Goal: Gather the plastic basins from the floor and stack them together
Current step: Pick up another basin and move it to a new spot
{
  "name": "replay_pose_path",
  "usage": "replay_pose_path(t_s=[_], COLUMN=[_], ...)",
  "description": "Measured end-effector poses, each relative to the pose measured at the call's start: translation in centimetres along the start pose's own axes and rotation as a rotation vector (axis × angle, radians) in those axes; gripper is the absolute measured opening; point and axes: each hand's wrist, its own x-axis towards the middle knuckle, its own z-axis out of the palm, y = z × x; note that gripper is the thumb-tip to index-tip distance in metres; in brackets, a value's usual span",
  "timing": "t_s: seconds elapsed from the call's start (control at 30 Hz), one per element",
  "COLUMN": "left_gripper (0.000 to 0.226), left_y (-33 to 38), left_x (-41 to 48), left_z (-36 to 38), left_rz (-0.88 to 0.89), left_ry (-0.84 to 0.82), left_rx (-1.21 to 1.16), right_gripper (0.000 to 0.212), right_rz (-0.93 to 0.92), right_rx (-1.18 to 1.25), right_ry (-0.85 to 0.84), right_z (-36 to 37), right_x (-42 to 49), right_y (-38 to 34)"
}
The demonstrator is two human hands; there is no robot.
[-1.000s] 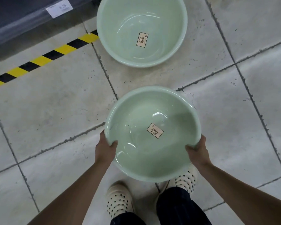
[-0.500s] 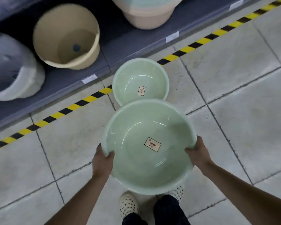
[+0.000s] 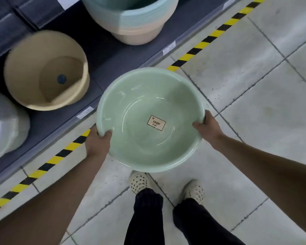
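One pale green basin (image 3: 148,121) is in view, and you hold it up in front of you, directly over the striped tape (image 3: 208,37), so that it hides a stretch of the tape. The basin is round and has no long axis. Its mouth faces up toward you and its rim sits close to level. One rectangular label (image 3: 156,123) lies on the inside bottom, with its printed lines running at a slant.

Your left hand (image 3: 98,144) grips the rim on the side where the tape runs down and away. The thumb is hooked inside and the fingers are curled under the outer wall. Your right hand (image 3: 208,128) grips the opposite side of the rim in the same way. Both sets of fingers are closed tight on the basin.

On the near side of the tape is the tiled floor (image 3: 254,121), where your two perforated shoes (image 3: 139,181) stand below the basin's near edge.

Across the tape runs a dark shelf (image 3: 113,55) that carries three lots of tubs:
- one beige tub (image 3: 46,71), tipped with its mouth toward you
- one nested stack of tubs (image 3: 132,18), green over pinkish
- one grey tub (image 3: 5,124), blurred at the frame edge

Small price tags (image 3: 169,48) sit along the shelf lip, just beside the tape.
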Motion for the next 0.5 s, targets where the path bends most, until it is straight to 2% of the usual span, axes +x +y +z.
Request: replay_pose_path(t_s=[0.13, 0.3, 0.5], left_gripper=[0.044, 0.048, 0.044], left_y=[-1.8, -4.2, -5.2], left_x=[7.0, 14.0, 19.7], left_z=[2.4, 7.1, 12.9], left_rz=[-0.002, 0.001, 0.109], left_ry=[-0.006, -0.005, -0.068], left_rx=[0.084, 0.064, 0.117], right_gripper=[0.044, 0.049, 0.036], right_rz=[0.043, 0.077, 0.132], right_rx=[0.095, 0.172, 0.189], right_ry=[-0.006, 0.032, 0.122], right_z=[4.9, 9.1, 12.5], right_x=[5.8, 13.2, 19.5], right_y=[1.0, 2.7, 6.8])
